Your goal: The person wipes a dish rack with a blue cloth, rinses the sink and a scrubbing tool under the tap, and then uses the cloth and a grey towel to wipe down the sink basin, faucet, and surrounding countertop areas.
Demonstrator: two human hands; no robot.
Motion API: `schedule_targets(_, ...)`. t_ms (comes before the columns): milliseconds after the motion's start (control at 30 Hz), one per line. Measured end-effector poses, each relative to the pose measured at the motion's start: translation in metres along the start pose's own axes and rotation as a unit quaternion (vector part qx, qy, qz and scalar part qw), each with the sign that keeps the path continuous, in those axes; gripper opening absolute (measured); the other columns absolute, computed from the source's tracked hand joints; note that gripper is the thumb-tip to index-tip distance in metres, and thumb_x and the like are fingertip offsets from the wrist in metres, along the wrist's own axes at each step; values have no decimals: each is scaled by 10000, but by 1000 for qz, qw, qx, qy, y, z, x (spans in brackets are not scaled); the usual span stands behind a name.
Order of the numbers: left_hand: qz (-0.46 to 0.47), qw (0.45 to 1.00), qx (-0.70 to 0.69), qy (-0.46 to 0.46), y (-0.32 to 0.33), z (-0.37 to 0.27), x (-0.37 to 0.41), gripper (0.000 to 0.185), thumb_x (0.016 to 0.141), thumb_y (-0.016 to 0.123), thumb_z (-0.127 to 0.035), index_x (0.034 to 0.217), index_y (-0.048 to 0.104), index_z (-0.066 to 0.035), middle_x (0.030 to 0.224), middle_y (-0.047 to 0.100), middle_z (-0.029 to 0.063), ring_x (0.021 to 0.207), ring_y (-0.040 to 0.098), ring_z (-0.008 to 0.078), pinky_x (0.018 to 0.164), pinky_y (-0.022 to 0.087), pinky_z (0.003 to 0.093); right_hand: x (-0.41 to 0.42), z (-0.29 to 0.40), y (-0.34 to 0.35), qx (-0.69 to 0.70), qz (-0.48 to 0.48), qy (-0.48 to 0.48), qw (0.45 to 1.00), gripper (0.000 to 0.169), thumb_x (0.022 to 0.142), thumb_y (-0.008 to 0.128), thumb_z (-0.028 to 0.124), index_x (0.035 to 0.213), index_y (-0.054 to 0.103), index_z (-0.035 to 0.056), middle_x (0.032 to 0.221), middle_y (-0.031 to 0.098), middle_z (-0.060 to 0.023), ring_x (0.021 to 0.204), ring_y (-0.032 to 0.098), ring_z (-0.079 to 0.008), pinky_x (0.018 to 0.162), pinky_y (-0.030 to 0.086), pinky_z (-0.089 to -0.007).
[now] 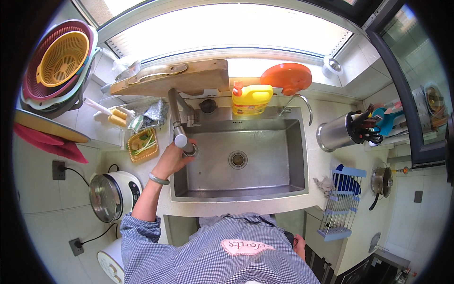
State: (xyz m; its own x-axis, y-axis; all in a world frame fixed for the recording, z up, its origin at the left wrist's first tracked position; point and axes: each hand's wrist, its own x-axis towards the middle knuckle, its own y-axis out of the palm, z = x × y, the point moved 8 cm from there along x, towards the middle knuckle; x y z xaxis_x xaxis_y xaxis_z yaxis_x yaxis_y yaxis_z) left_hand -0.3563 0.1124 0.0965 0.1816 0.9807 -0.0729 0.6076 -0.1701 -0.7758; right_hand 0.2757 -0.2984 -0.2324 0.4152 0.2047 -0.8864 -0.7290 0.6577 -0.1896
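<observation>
My left hand (pixel 171 160), with a bangle at the wrist, is wrapped around the pull-down head (pixel 192 151) of a grey kitchen faucet (pixel 173 104). This head hangs over the left side of a stainless steel sink (pixel 216 177). No stream of water shows, and the basin holds only its round drain strainer (pixel 238 160). Low at my right side, beside the checked apron (pixel 198 255), part of my right hand (pixel 300 247) is visible. Its fingers are mostly hidden, so its grip is unclear.
Behind the sink stand a yellow jug (pixel 252 100), a thick wooden board (pixel 198 76) and a slim curved tap (pixel 308 106). Left are a small basket (pixel 156 151) of greens and an electric cooker (pixel 124 191). Right are a knife holder (pixel 335 133) and a blue rack (pixel 335 232).
</observation>
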Motion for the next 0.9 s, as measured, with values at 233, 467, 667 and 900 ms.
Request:
schedule_targets(233,81,990,-96,-67,16,-12,-4,551,640,845,-107,1143,624,-70,1082,617,100,1011,606,245,883,491,365,1,-3,2,14,7,11,1000,336,932,467,135,1243,501,12,873,632,-134,681,626,-256,530,523,-344)
schedule_targets(467,-68,980,-162,91,35,-37,25,525,675,832,-130,1152,618,-86,1119,622,70,1039,602,231,899,486,337,-7,6,10,-3,-18,-1,1000,332,925,454,113,1239,502,17,872,630,-136,683,619,-250,529,522,-345)
schedule_targets(667,-139,957,-226,118,42,-53,42,513,698,822,-127,1165,613,-93,1116,629,40,1044,601,209,910,477,324,-3,9,9,-10,-13,-22,1000,287,921,465,111,1185,522,13,841,634,-136,647,609,-228,495,500,-313)
schedule_targets(900,-81,941,-318,77,56,-55,38,518,708,818,-101,1179,603,-82,1161,618,32,1074,585,168,941,465,311,-6,25,33,-56,19,4,998,224,927,500,143,1115,547,31,824,636,-119,663,622,-218,483,491,-302)
